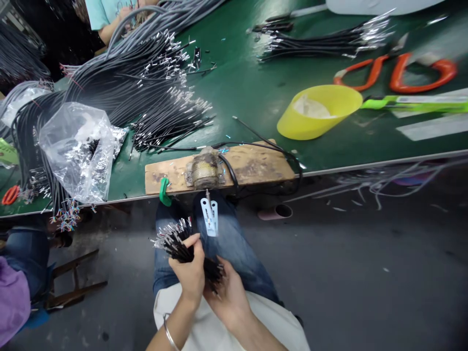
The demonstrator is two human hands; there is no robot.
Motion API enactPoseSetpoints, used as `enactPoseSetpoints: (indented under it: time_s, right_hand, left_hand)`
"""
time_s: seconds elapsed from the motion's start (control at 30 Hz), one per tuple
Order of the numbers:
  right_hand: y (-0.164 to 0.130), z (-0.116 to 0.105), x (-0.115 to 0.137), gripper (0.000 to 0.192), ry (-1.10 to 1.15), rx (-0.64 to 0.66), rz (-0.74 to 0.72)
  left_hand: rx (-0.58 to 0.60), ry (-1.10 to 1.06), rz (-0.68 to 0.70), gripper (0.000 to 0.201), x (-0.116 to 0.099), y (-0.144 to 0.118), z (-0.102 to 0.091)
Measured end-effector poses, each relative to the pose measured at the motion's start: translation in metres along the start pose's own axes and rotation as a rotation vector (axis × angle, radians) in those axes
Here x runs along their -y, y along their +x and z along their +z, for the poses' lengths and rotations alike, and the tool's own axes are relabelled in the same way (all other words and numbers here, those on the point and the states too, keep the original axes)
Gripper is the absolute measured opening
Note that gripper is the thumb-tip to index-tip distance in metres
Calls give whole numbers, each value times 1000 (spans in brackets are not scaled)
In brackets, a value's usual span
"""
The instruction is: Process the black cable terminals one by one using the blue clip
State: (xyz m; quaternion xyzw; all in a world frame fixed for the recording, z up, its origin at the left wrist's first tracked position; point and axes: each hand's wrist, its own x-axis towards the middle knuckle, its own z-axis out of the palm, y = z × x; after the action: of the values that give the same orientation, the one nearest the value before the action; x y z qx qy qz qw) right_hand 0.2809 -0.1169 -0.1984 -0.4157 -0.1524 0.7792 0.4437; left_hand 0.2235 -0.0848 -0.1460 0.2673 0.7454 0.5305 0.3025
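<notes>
Short black wire bundle [179,243], frayed silver tips.

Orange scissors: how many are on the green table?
2: one large pair at the far right beyond the yellow bowl, one small pair at the left edge. Wire piles may hide more.

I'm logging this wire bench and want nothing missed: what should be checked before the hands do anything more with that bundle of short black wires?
1. Bundle of short black wires held by both hands: ok, left hand wraps it, right hand supports from below.
2. Metal tips facing one way: ok, they fan out up-left.
3. No strands slipping loose: cannot tell, lower end hidden by fingers.
4. Wooden block with its metal fixture seated on the table edge: ok.
5. White clip below the fixture free of wires: ok.
6. Yellow bowl upright: not ok, it is tipped.
</notes>
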Motion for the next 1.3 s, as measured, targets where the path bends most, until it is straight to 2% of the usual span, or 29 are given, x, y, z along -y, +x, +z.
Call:
enactPoseSetpoints:
  time_s: [0.03, 0.1, 0.13, 0.2, 0.27, 0.33, 0.4, 0.47, 0.6, 0.73, 0.8, 0.93, 1.0, 1.07, 1.17, 1.3]
  right_hand:
    - [2, -1, 3, 32, -25, -57, -22]
    - [5, -5, 15, 20, -70, -253, -49]
    - [6, -6, 23, 14, -139, -313, -111]
    - [7, -6, 43, 7, -279, -352, -254]
    - [9, -1, 63, 8, -508, -243, -472]
    - [11, 7, 79, 8, -720, -32, -648]
    - [15, 16, 89, 7, -832, 161, -712]
    - [19, 21, 93, 14, -872, 239, -724]
    - [20, 22, 88, 27, -895, 151, -805]
    - [15, 23, 79, 23, -846, 10, -966]
    - [15, 23, 74, 21, -739, 15, -918]
    - [19, 15, 67, 27, -401, 198, -491]
    - [22, 11, 68, 31, -275, 244, -343]
    - [22, 9, 73, 30, -270, 268, -332]
    - [20, 11, 82, 21, -378, 280, -446]
    - [15, 18, 81, 28, -447, 155, -550]
  left_hand:
    - [20, -13, -6, 13, 1, 1, -1]
    - [73, -35, -7, 14, 2, 4, -4]
    - [110, -38, 1, 15, 2, 6, -6]
    - [197, -25, 16, 15, 0, 8, -12]
    - [315, -5, 13, 14, -3, 8, -17]
    - [411, 2, 8, 15, -5, 6, -20]
    - [465, 0, -6, 15, -5, 4, -21]
    - [447, 2, -24, 15, -3, 4, -21]
    - [333, 33, -36, 8, 4, 6, -21]
    - [294, 16, -46, 16, 6, 5, -23]
    - [328, -6, -60, 25, 4, 4, -24]
    - [433, -72, -95, 34, -2, 3, -25]
    - [444, -77, -101, 38, -5, 3, -25]
    - [453, -77, -117, 39, -7, 4, -26]
    - [481, -85, -153, 39, -8, 4, -26]
    - [472, -74, -149, 35, -8, 2, -26]
